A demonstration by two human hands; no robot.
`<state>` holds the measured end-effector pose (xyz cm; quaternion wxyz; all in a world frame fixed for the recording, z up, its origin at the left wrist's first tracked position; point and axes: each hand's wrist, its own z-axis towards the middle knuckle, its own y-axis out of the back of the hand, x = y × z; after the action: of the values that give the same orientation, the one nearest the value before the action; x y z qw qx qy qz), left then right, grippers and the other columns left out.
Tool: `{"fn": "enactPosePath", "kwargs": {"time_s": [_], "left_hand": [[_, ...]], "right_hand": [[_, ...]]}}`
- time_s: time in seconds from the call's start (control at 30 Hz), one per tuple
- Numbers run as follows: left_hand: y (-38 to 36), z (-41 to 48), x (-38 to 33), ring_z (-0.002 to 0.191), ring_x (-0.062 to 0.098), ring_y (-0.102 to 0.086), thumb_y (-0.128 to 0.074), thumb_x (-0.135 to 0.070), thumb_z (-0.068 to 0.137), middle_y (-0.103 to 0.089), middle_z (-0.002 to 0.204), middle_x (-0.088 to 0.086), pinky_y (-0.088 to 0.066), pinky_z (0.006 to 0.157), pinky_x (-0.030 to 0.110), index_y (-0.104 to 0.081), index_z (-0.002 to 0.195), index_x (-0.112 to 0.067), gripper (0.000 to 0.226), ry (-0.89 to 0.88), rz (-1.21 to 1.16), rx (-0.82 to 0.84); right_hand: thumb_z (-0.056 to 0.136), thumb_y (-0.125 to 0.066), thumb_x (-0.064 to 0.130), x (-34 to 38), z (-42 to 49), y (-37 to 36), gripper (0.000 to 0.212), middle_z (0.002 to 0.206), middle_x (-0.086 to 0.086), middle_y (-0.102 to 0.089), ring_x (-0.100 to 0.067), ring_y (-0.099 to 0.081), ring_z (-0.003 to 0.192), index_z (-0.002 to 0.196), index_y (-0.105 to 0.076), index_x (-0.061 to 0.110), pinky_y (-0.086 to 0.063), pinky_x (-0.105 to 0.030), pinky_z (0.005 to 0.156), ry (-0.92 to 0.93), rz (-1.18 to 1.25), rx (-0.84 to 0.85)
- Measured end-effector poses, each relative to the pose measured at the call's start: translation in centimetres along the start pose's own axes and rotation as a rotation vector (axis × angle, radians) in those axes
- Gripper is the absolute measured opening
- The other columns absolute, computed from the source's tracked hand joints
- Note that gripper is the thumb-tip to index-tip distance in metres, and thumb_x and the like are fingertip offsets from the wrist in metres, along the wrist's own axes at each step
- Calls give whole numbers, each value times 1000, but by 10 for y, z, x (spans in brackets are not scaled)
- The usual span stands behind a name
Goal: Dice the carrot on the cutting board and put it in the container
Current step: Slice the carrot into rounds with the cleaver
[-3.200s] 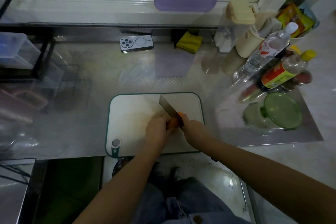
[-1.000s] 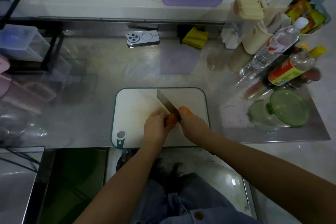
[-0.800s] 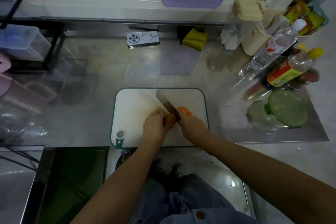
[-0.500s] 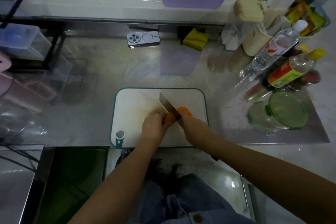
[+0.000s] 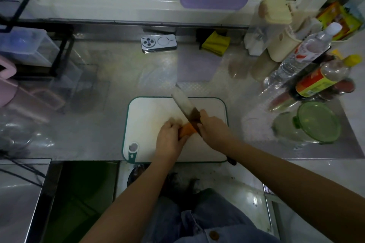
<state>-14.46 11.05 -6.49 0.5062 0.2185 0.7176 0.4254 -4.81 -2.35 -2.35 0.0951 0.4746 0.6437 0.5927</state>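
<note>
I see left hand [image 5: 169, 140] curled over carrot [image 5: 186, 130] mid cutting board [image 5: 150, 112]; right hand [image 5: 212, 126] grips knife [image 5: 183, 102], blade slanting over carrot. Container [image 5: 316, 124] right of board, apart.

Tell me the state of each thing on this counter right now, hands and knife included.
carrot, lying on the cutting board, no dice visible.
left hand, holds the carrot down.
right hand, grip closed round the knife handle.
knife, blade angled at the carrot's right end.
container, green lid seemingly on, right of the board.
phone, lying face down.
</note>
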Motion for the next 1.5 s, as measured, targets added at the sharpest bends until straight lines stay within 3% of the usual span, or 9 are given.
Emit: {"fn": "enactPosePath", "kwargs": {"time_s": [0.23, 0.47, 0.63, 0.8, 0.93, 1.07, 1.27, 1.37, 1.5], "left_hand": [[2, 2, -3, 81, 19, -52, -70, -37, 81, -55, 90, 3, -39, 68, 28, -66, 89, -11, 27, 31, -16, -5], [0, 4, -4, 82, 19, -53, -71, -35, 80, -56, 91, 2, -40, 67, 29, -69, 92, -12, 25, 40, 0, 8], [-1, 4, -2, 82, 20, -55, -70, -35, 81, -58, 93, 3, -45, 69, 34, -69, 96, -14, 26, 32, -4, -2], [0, 5, -3, 86, 21, -56, -70, -35, 80, -59, 97, 4, -45, 71, 33, -69, 101, -16, 28, 28, 1, 7], [0, 4, -3, 86, 19, -55, -71, -35, 80, -58, 96, 2, -41, 70, 29, -69, 101, -15, 29, 39, 7, 12], [2, 5, -5, 87, 18, -54, -69, -35, 82, -57, 97, 2, -33, 68, 22, -68, 106, -17, 30, 49, -16, 19], [3, 2, -6, 86, 17, -55, -68, -33, 84, -59, 101, 3, -31, 68, 19, -68, 104, -14, 28, 61, -42, 18], [5, 1, -5, 87, 19, -56, -66, -32, 86, -58, 101, 3, -30, 67, 20, -67, 102, -12, 26, 59, -22, 28], [1, 1, -7, 90, 23, -55, -61, -34, 89, -57, 99, 7, -40, 72, 29, -67, 98, -10, 26, 20, 36, 67]], "right_hand": [[98, -42, 18, 4, -15, 5, 23, 86, -6, -56, -18, -48, 66, 120, -39, 11, -38, -32, 58, -6, -49, 91], [97, -42, 15, -1, -29, -2, 38, 73, 4, -43, -14, -46, 58, 133, -30, 14, -41, -32, 56, -55, -61, 107], [97, -45, 15, 0, -11, -27, 24, 103, -10, -54, -27, -56, 80, 120, -41, 11, -36, -32, 62, -41, 16, 35], [95, -45, 11, 1, -6, -41, 27, 102, -12, -55, -30, -59, 77, 122, -39, 10, -48, -41, 63, -69, -5, 37], [97, -43, 14, -1, -9, -44, 35, 97, -14, -58, -32, -60, 73, 131, -34, 9, -43, -36, 57, -77, -19, 33], [96, -45, 18, -3, -3, -34, 34, 113, -12, -52, -32, -59, 88, 130, -39, 14, -49, -42, 71, -17, 24, 53], [92, -47, 10, 5, -4, -31, 35, 120, -10, -48, -30, -56, 95, 127, -44, 14, -48, -38, 71, 2, -101, 34], [91, -45, 7, 12, -6, -26, 32, 117, -11, -48, -29, -54, 97, 122, -45, 11, -38, -32, 66, 18, -139, 43], [96, -44, 15, 16, -1, 4, 25, 106, -13, -55, -27, -55, 86, 121, -40, 10, -33, -31, 64, -36, -137, 138]]}}
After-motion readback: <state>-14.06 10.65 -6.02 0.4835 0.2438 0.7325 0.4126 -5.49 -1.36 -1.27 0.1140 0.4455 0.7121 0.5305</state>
